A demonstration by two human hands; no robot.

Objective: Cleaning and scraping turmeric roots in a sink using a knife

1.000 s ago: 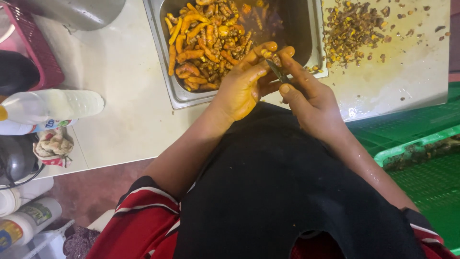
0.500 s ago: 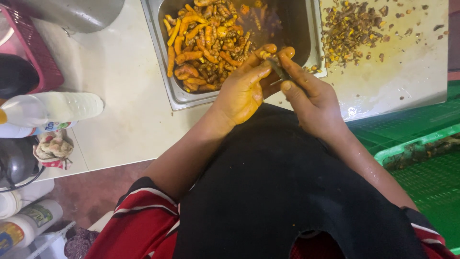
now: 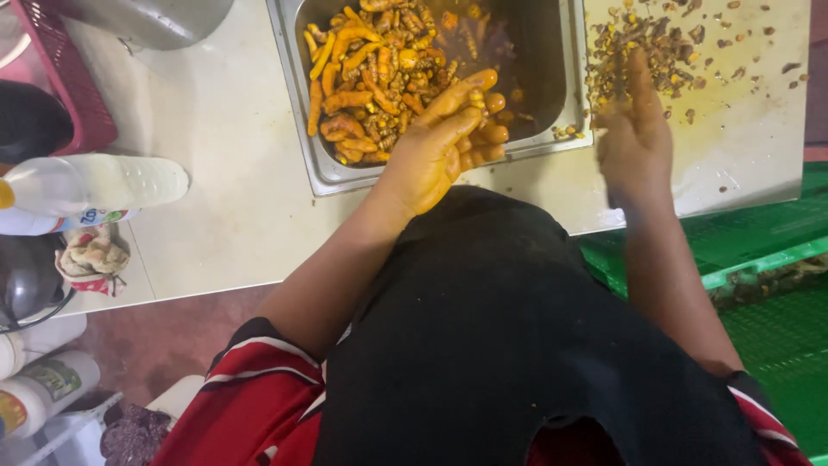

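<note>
Left hand [image 3: 435, 151]: yellow-stained, fingers curled over rim of rectangular steel pan [image 3: 552, 142] of orange turmeric roots [image 3: 371, 78], grasp unclear. Right hand [image 3: 636, 138]: blurred, fingers extended, released, over brown peel scraps [image 3: 638, 43].

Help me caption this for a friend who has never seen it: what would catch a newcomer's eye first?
The steel tray heaped with orange roots, top centre. The yellow-stained left hand is over the tray's near rim, fingers curled. To the right, the blurred right hand reaches over the board toward the brown scraps.
</note>
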